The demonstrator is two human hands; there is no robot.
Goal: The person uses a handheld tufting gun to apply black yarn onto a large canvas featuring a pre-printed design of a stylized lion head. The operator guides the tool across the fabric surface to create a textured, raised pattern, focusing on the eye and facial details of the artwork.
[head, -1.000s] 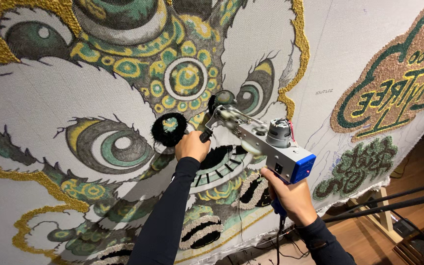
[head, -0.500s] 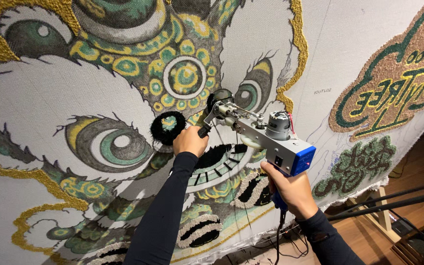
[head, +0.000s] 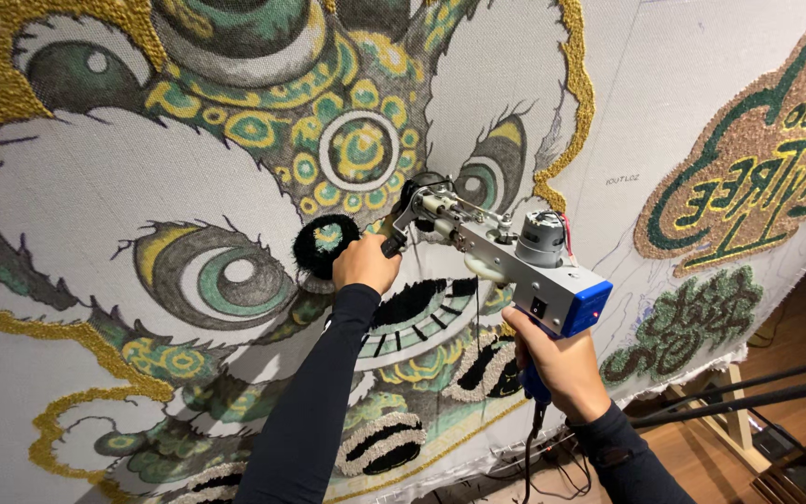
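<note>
A tufting gun (head: pixel 515 257) with a grey body, a silver motor and a blue rear block points its needle end at a stretched white cloth (head: pixel 95 177). My left hand (head: pixel 366 263) grips the gun's black front handle, close to a black tufted circle (head: pixel 326 245). Below the blue block, my right hand (head: pixel 552 362) is wrapped around the rear grip. The cloth carries a large tufted creature face in green, yellow, gold and black, with a green eye (head: pixel 221 275) to the left of my hands.
A brown and green tufted lettered panel (head: pixel 757 173) lies on the cloth at right. A power cable (head: pixel 529 448) hangs from the gun's grip. Black stand legs (head: pixel 748 401) and a wooden frame foot (head: pixel 725 434) stand on the wooden floor at lower right.
The gun and both hands have shifted slightly to the right along the cloth. Both grips stay the same.
</note>
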